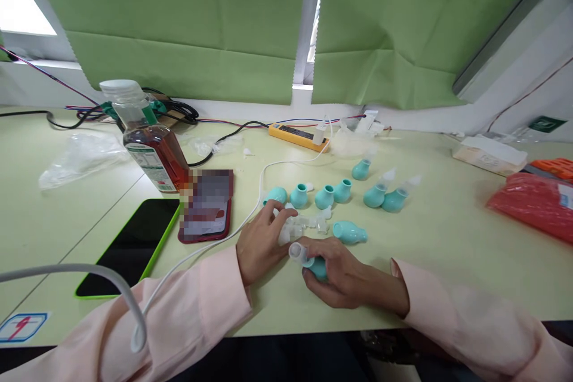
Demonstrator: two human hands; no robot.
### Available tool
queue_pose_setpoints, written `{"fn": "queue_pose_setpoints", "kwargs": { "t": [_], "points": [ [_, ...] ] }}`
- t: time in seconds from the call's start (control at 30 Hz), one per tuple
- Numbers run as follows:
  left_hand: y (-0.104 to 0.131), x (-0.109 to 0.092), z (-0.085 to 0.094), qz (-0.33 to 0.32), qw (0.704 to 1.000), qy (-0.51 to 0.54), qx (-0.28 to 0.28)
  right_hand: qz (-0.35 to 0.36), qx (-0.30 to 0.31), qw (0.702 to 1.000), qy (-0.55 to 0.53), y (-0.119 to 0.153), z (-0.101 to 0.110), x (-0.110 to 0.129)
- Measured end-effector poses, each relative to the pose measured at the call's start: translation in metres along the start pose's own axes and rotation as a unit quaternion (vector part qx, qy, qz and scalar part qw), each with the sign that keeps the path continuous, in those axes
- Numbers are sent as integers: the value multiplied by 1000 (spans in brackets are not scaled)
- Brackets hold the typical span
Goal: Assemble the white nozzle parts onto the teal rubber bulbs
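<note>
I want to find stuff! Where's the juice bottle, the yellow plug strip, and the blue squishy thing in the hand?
Bottle (pixel 154 152): head view, on its label and red drink.
Power strip (pixel 298 135): head view, middle of its top.
Teal bulb (pixel 319 267): head view, the part showing under the right hand (pixel 340 277).

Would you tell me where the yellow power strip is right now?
In the head view the yellow power strip lies at the table's far edge near the middle, below the green curtain, behind the teal bulbs.

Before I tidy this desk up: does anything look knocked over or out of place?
One teal bulb lies on its side beside the clear tips, while the others stand upright. Nothing looks spilled or broken.
</note>
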State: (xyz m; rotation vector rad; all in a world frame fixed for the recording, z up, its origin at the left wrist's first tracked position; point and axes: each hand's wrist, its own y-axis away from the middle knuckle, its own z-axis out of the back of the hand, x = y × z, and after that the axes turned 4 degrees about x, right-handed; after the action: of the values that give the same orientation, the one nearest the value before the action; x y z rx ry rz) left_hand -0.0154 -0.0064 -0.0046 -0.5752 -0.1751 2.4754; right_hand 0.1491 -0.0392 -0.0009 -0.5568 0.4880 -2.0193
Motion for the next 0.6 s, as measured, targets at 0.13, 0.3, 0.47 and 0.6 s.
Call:
{"fn": "queue_pose_setpoints", "kwargs": {
  "t": [0.13,0.3,0.47,0.6],
  "points": [
    [-1,1,1,1,1000,7,-20,-106,-55,993,-17,2,-7,-3],
    [1,1,0,-52,996,45,-57,-165,-25,984,-54,-1,-3,-6],
    [5,-3,5,-145,977,117,-106,-173,-21,983,-53,0,1,-6],
    [6,-3,6,-187,959,174,-124,-124,-44,990,-44,-1,2,-2]
  ]
}}
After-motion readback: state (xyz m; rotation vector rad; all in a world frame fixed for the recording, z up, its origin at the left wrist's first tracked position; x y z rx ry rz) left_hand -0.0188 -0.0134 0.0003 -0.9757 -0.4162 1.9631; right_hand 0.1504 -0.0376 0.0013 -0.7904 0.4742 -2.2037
